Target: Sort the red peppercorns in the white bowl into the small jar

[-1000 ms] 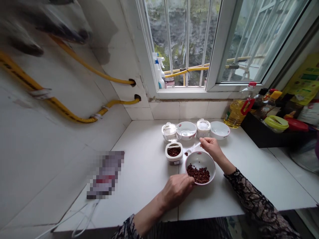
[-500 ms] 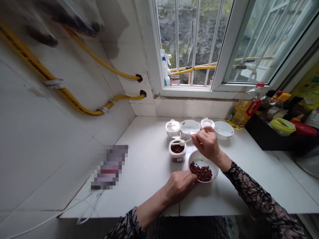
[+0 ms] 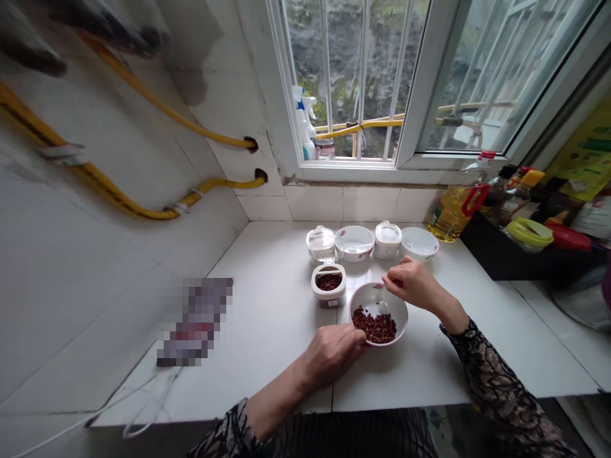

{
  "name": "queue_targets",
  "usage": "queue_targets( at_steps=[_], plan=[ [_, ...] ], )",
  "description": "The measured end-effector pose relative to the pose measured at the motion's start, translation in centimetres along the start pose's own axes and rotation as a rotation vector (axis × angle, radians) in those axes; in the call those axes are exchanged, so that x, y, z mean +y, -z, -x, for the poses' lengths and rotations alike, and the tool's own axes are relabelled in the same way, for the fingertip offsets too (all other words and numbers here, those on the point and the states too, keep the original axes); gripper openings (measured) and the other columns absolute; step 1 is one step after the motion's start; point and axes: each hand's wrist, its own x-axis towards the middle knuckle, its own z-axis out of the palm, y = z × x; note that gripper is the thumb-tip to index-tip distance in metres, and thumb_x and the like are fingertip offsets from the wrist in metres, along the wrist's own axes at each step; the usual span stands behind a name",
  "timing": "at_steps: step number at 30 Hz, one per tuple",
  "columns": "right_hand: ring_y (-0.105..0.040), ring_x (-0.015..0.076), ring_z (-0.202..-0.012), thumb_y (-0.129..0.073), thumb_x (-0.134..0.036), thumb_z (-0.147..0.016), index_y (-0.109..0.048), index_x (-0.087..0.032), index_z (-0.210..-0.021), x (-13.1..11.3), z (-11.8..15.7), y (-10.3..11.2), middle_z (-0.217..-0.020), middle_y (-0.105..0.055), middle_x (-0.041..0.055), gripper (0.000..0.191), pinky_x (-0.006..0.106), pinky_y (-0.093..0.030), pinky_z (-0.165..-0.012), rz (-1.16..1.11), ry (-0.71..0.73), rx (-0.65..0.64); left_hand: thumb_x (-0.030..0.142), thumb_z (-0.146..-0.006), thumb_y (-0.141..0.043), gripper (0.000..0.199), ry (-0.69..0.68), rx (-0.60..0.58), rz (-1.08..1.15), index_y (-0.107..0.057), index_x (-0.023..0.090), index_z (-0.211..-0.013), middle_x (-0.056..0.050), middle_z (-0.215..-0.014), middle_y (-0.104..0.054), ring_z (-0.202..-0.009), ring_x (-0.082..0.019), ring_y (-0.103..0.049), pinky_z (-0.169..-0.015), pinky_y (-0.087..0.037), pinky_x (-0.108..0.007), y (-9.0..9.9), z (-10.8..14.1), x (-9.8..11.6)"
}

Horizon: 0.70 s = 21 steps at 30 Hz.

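A white bowl near the counter's front holds dark red, peppercorn-like bits. My left hand is closed on the bowl's near left rim, and the bowl tilts slightly toward me. Over its far right rim is my right hand, fingers pinched on a small white spoon; only a blurred part of the spoon shows inside the bowl. Left of the bowl stands a lidded seasoning jar, its lid raised, with the same dark red bits inside.
Behind stand two more seasoning jars and two white bowls. An oil bottle and a black box of condiments are at the right. A blurred-out flat object with a white cable lies at the left.
My right hand has moved from above the seasoning jar down to the bowl, taking the spoon out of the jar. My left hand still grips the bowl. The view has shifted slightly.
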Motion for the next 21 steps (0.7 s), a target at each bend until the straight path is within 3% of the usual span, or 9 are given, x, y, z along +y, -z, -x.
queue_targets(
  at_steps=[5, 13, 17, 21],
  plan=[
    [-0.022, 0.0081, -0.048, -0.050, -0.025, -0.090, -0.040, -0.018, -0.049, -0.59, 0.55, -0.96, -0.044, -0.041, -0.0057, 0.043, 0.027, -0.034, -0.066, -0.169, -0.107, -0.105, 0.018, -0.101, -0.042, 0.012, 0.006, -0.016, 0.028, -0.052, 0.017, -0.094, 0.002, -0.065, -0.057, -0.052, -0.010, -0.051, -0.051, -0.036, -0.022, 0.12, -0.03, 0.05],
    [-0.022, 0.0076, -0.050, -0.044, -0.033, -0.089, -0.025, -0.019, -0.052, -0.17, 0.72, -0.49, -0.048, -0.026, -0.0065, 0.043, 0.025, -0.029, -0.057, -0.351, -0.295, 0.030, 0.015, -0.100, -0.043, 0.011, 0.010, -0.021, 0.055, -0.052, 0.016, -0.094, 0.002, -0.065, -0.057, -0.052, -0.010, -0.050, -0.050, -0.035, -0.022, 0.14, -0.11, 0.03],
    [-0.024, 0.0082, -0.050, -0.044, -0.038, -0.088, -0.025, -0.021, -0.053, -0.23, 0.68, -0.62, -0.051, -0.025, -0.0050, 0.043, 0.025, -0.020, -0.048, -0.460, -0.424, 0.019, 0.016, -0.100, -0.043, 0.011, 0.013, -0.018, 0.048, -0.052, 0.017, -0.094, 0.003, -0.064, -0.056, -0.051, -0.010, -0.049, -0.049, -0.034, -0.023, 0.15, -0.12, 0.03],
    [-0.025, 0.0081, -0.049, -0.045, -0.037, -0.089, -0.027, -0.020, -0.052, -0.25, 0.61, -1.09, -0.049, -0.028, -0.0052, 0.044, 0.025, -0.025, -0.050, -0.384, -0.411, 0.074, 0.015, -0.100, -0.042, 0.011, 0.009, -0.017, 0.042, -0.052, 0.017, -0.094, 0.002, -0.065, -0.057, -0.052, -0.011, -0.050, -0.050, -0.035, -0.023, 0.10, -0.14, 0.05]
  ],
)
